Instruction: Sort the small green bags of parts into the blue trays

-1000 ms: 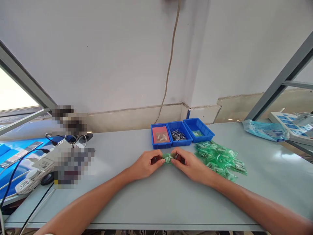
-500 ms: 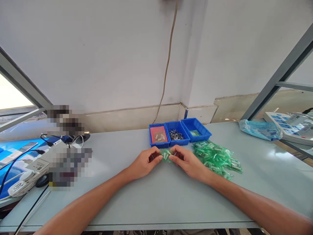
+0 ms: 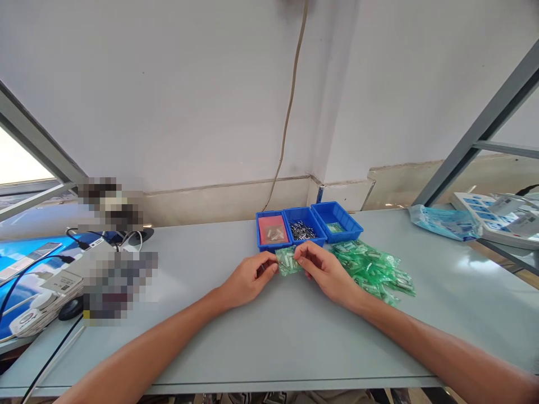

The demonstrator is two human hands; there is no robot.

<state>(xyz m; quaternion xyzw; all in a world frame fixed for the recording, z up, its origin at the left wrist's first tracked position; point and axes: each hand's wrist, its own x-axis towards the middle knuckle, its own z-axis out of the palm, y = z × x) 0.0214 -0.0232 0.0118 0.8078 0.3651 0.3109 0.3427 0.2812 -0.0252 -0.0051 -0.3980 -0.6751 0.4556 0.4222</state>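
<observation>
Between my hands is a small green-tinted plastic bag (image 3: 288, 261) with several pale, short pieces inside. My left hand (image 3: 251, 279) pinches its left edge between thumb and fingers. On the opposite edge, the thumb and fingers of my right hand (image 3: 323, 273) are closed on the bag. A pile of similar green bags (image 3: 373, 269) lies just right of my right hand. Behind the held bag stand a blue bin with a red sheet and a small clear bag (image 3: 273, 231), a blue bin of small metal pins (image 3: 302, 230), and a blue bin with a little green item (image 3: 337, 219).
A grey table (image 3: 261, 342) spans the view, with a wall behind it. At left are a power strip (image 3: 63, 280), cables and a blurred-out area. A blue plastic packet (image 3: 445, 223) and a white multi-socket board (image 3: 497, 219) lie at right, near a slanted metal post (image 3: 475, 123).
The bag is spread flatter and shows more between my hands. My right hand has shifted slightly right and up, its fingers now on the bag's right edge. My left hand stays nearly in place.
</observation>
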